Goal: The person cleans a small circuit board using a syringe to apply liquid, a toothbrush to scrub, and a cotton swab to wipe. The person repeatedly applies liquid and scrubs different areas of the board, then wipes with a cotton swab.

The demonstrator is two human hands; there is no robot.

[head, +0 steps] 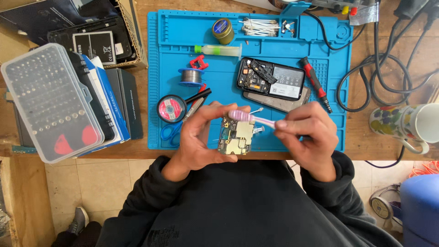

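Left hand (199, 137) grasping circuit board (236, 136), right hand (307, 130) grasping pink, seemingly toothbrush-like brush (249, 117), over blue mat (192, 27)

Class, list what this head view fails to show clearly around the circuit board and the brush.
- Circuit board: left edge hidden by left hand.
- Toothbrush: handle end hidden inside right hand.
- Board parts: too small to identify.
- Mug: cut off by right edge.

A small circuit board (236, 137), greenish with pale metal shields, is held upright above the near edge of the blue mat. A pink toothbrush (251, 118) lies slantwise across its top edge, bristles touching the board.
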